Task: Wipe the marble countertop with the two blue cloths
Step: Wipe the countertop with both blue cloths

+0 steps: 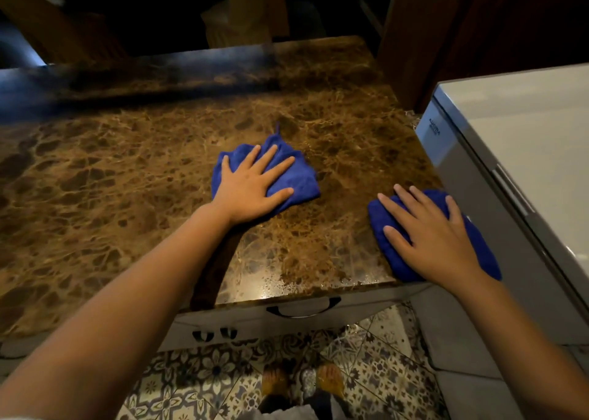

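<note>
The brown veined marble countertop (127, 171) fills the middle of the view. Two crumpled blue cloths lie on it. My left hand (251, 187) presses flat, fingers spread, on the cloth (299, 177) near the counter's centre. My right hand (430, 235) presses flat on the second cloth (382, 225), which sits at the counter's front right corner against its right edge. Each palm covers much of its cloth.
A white chest appliance (526, 139) stands right against the counter's right edge. Below the front edge is a white drawer with a dark handle (302, 308). Patterned floor tiles (197, 381) and my feet show underneath. Dark wooden furniture stands behind the counter.
</note>
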{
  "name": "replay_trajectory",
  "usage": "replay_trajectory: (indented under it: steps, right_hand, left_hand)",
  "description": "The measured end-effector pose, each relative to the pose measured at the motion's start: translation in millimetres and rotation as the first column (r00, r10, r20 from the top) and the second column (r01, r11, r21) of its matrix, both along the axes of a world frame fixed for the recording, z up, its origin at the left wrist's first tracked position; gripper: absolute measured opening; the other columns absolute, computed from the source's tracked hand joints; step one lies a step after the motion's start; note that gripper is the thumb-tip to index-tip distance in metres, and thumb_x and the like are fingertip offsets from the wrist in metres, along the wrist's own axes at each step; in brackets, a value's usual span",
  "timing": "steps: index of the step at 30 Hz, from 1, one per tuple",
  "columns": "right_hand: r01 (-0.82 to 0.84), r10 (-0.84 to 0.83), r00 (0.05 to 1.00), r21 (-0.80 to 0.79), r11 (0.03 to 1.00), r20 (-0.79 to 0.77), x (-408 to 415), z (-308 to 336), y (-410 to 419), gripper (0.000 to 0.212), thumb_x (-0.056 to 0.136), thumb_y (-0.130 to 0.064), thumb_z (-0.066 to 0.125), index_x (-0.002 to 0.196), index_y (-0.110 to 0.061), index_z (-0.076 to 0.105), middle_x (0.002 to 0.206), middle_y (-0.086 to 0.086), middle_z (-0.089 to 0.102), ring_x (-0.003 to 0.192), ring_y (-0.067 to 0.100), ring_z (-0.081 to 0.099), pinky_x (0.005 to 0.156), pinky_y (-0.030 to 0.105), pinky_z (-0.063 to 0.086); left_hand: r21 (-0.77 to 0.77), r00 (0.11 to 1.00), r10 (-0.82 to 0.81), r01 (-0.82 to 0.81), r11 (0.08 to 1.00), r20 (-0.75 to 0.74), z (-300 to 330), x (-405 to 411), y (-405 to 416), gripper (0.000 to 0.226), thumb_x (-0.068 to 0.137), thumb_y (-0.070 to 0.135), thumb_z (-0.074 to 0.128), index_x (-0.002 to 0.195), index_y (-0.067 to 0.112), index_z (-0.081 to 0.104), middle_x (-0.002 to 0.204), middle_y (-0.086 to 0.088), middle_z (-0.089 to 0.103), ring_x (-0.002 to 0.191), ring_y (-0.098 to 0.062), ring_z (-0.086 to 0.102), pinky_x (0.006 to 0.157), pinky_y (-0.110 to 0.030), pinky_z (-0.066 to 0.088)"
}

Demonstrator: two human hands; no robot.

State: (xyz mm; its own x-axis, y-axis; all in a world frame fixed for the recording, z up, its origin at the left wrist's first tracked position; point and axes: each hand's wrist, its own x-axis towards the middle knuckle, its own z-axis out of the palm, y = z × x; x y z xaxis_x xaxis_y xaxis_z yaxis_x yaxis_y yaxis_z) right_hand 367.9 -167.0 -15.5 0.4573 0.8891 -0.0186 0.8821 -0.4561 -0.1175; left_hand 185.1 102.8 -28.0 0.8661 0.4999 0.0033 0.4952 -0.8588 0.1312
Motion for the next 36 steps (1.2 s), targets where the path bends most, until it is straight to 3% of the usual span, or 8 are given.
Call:
replay_trajectory:
  steps: [12, 16, 19, 23, 26, 29, 31, 36]
  right_hand:
    - [-0.007, 0.007, 1.000, 0.018, 1.000, -0.002, 0.1, 0.9, 0.0, 0.055, 0.088, -0.054, 0.020, 0.141, -0.040, 0.017, 0.155, -0.004, 0.020, 0.142, 0.015, 0.011, 0.112, 0.055, 0.002]
    - [-0.006, 0.006, 1.000, 0.019, 1.000, -0.004, 0.3, 0.5, -0.7, 0.056, 0.087, -0.055, 0.018, 0.141, -0.040, 0.016, 0.155, -0.005, 0.019, 0.142, 0.014, 0.010, 0.112, 0.055, 0.002]
    - [-0.007, 0.007, 1.000, 0.018, 1.000, -0.014, 0.3, 0.5, -0.4, 0.056, 0.087, -0.054, 0.018, 0.141, -0.040, 0.015, 0.155, -0.005, 0.018, 0.142, 0.014, 0.010, 0.112, 0.054, 0.002]
    - [-0.009, 0.010, 1.000, 0.026, 1.000, -0.019, 0.1, 0.4, -1.1, 0.055, 0.089, -0.053, 0.020, 0.142, -0.039, 0.016, 0.155, -0.004, 0.019, 0.142, 0.015, 0.010, 0.112, 0.055, 0.002]
    - [-0.011, 0.012, 1.000, 0.035, 0.999, -0.022, 0.3, 0.3, -0.7, 0.054, 0.089, -0.053, 0.020, 0.142, -0.039, 0.018, 0.155, -0.004, 0.019, 0.142, 0.015, 0.010, 0.112, 0.055, 0.002]
    - [-0.008, 0.009, 1.000, 0.028, 1.000, -0.030, 1.2, -0.7, -0.7, 0.056, 0.088, -0.056, 0.016, 0.141, -0.040, 0.015, 0.156, -0.005, 0.017, 0.142, 0.015, 0.008, 0.112, 0.055, 0.000]
    - [-0.009, 0.010, 1.000, 0.022, 1.000, -0.029, 1.9, -2.5, -1.3, 0.056, 0.087, -0.057, 0.014, 0.142, -0.041, 0.013, 0.156, -0.005, 0.016, 0.142, 0.014, 0.007, 0.112, 0.055, -0.001]
    - [-0.006, 0.006, 1.000, 0.037, 0.999, -0.012, 2.6, -5.9, 0.2, 0.056, 0.087, -0.057, 0.014, 0.141, -0.041, 0.015, 0.155, -0.005, 0.019, 0.142, 0.015, 0.010, 0.112, 0.055, 0.002]
  left_hand:
    - [0.011, 0.925, -0.376, 0.377, 0.926, -0.059, 6.6, -59.7, -117.5, 0.063, 0.085, 0.069, 0.026, 0.142, 0.048, 0.009, 0.156, 0.013, 0.004, 0.145, -0.019, -0.003, 0.108, -0.069, -0.004]
    - [0.110, 0.898, -0.429, 0.438, 0.892, -0.099, 10.9, -85.2, -125.7, 0.054, 0.092, 0.056, 0.028, 0.143, 0.037, 0.024, 0.152, 0.006, 0.022, 0.141, -0.023, 0.018, 0.108, -0.063, 0.017]
    - [0.081, 0.897, -0.436, 0.441, 0.894, -0.069, 14.7, -110.9, -115.5, 0.051, 0.094, 0.050, 0.029, 0.141, 0.031, 0.031, 0.149, 0.004, 0.031, 0.138, -0.022, 0.027, 0.112, -0.043, 0.026]
    - [0.002, 0.958, -0.284, 0.284, 0.959, -0.049, 15.6, -148.9, -86.1, 0.050, 0.094, 0.052, 0.024, 0.141, 0.034, 0.026, 0.149, 0.003, 0.031, 0.139, -0.023, 0.027, 0.111, -0.041, 0.019]
    - [-0.016, 0.997, -0.067, 0.066, 0.998, -0.046, 13.0, -154.8, -57.0, 0.054, 0.089, 0.061, 0.012, 0.141, 0.045, 0.013, 0.153, 0.008, 0.018, 0.143, -0.018, 0.015, 0.110, -0.054, 0.013]
    - [0.007, 0.973, 0.230, -0.229, 0.973, -0.024, 9.2, -130.6, -21.0, 0.064, 0.081, 0.069, 0.015, 0.140, 0.046, 0.016, 0.152, 0.013, 0.006, 0.144, -0.020, 0.005, 0.106, -0.067, 0.003]
    - [0.000, 0.936, 0.352, -0.352, 0.936, -0.023, 7.6, -104.8, 4.4, 0.058, 0.086, 0.064, 0.025, 0.141, 0.047, 0.019, 0.156, 0.008, 0.005, 0.145, -0.025, 0.002, 0.105, -0.070, 0.000]
    - [-0.022, 0.930, 0.365, -0.366, 0.930, -0.030, 7.2, -38.1, 44.2, 0.054, 0.090, 0.061, 0.028, 0.141, 0.049, 0.016, 0.159, 0.002, 0.007, 0.144, -0.025, 0.004, 0.106, -0.071, 0.001]
